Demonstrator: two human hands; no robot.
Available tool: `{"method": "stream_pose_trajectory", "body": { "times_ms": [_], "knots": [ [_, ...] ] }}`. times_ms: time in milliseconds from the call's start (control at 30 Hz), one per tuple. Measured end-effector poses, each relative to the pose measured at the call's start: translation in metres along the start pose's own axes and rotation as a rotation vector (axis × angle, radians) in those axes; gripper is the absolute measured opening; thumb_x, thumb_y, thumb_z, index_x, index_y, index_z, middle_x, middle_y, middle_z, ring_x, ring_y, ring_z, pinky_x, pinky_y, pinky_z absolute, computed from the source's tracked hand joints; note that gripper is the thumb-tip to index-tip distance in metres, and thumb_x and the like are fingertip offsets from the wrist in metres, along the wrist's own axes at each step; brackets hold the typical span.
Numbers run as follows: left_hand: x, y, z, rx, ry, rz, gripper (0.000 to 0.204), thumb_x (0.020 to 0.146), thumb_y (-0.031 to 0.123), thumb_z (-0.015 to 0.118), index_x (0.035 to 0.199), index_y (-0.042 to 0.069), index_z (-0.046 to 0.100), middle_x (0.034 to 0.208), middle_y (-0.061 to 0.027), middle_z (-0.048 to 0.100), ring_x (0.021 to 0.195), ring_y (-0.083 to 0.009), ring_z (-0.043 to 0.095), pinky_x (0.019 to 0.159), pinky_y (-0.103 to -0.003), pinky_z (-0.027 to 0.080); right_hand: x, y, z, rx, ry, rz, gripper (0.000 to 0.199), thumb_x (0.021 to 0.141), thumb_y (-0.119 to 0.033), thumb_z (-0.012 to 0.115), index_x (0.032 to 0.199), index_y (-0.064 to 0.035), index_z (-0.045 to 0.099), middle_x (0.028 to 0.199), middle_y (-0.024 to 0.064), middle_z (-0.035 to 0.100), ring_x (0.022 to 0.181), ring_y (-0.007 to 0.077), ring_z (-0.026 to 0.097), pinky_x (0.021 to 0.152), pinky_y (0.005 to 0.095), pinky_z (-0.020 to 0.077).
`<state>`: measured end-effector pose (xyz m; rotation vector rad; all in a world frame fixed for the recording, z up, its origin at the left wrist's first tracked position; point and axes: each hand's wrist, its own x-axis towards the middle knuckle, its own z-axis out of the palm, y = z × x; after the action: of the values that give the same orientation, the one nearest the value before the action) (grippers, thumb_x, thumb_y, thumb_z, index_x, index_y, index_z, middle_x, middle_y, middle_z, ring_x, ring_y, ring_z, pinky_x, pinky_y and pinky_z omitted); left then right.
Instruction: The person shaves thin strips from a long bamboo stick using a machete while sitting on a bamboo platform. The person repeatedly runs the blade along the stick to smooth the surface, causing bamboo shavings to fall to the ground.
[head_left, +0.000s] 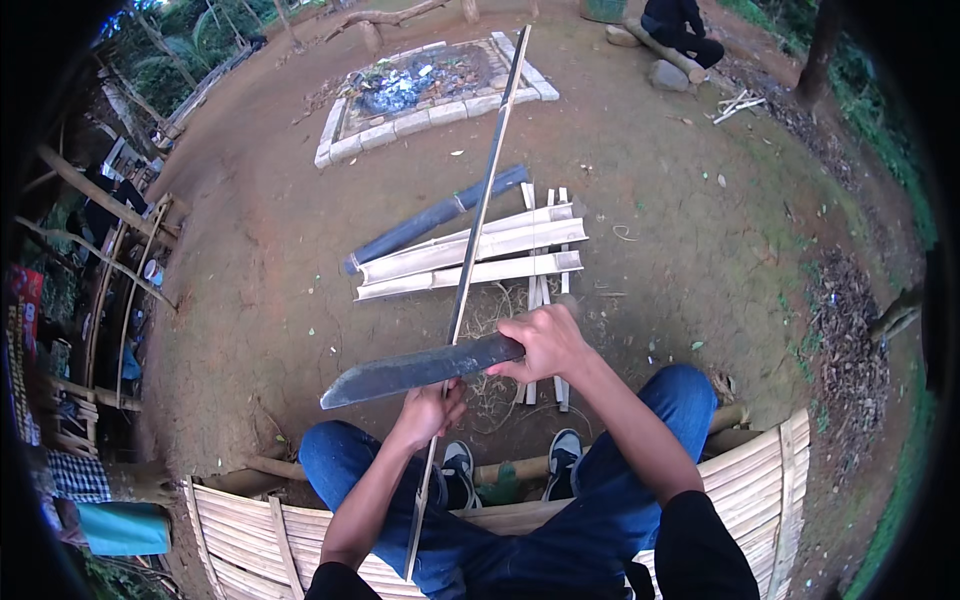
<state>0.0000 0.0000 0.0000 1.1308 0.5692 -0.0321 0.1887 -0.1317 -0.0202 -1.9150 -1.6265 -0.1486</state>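
My right hand (547, 343) is closed around the handle of a machete (415, 373), whose broad dark blade points left and lies across a long bamboo strip (484, 190). The fingers of my left hand (428, 416) are wrapped around that strip just below the blade. The strip slants from between my knees up toward the fire pit, dark on one side and pale along its edge. On the ground beyond the blade lie split bamboo halves (500, 241), a dark uncut bamboo pole (420, 227) and several thin pale slats (563, 392). Whether the blade's edge bites into the strip is hidden.
I sit on a bamboo slat bench (745, 500), feet on the dirt. Curled shavings (490, 375) litter the ground ahead. Farther off are a stone-edged fire pit (410, 124) with ash and a person (682, 35) seated on a log. Bamboo railings (110, 190) stand at left.
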Motion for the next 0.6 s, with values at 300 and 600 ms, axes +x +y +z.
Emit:
{"method": "stream_pose_trajectory", "body": {
  "times_ms": [300, 600],
  "knots": [
    [-0.002, 0.017, 0.003, 0.064, 0.048, 0.105, 0.044, 0.102, 0.046, 0.032, 0.08, 0.009, 0.039, 0.051, 0.0022, 0.03, 0.034, -0.0086, 0.026, 0.031, -0.025, 0.023, 0.013, -0.003, -0.003, -0.098, 0.053, 0.161, 0.055, 0.073, -0.061, 0.067, 0.076, -0.0065, 0.063, 0.056, 0.0099, 0.059, 0.052, 0.0267, 0.062, 0.047, 0.0378, 0.0478],
    [-0.018, 0.009, 0.004, 0.156, -0.075, 0.157, 0.049, 0.103, 0.046, 0.027, 0.076, 0.008, 0.04, 0.048, 0.0007, 0.033, 0.032, -0.009, 0.031, 0.029, -0.023, 0.026, 0.006, 0.063, -0.038, 0.334, 0.34, 0.888, 0.061, 0.097, -0.052, 0.039, 0.075, -0.0005, 0.064, 0.053, 0.008, 0.055, 0.046, 0.0213, 0.05, 0.052, 0.0417, 0.0457]
  ]
}}
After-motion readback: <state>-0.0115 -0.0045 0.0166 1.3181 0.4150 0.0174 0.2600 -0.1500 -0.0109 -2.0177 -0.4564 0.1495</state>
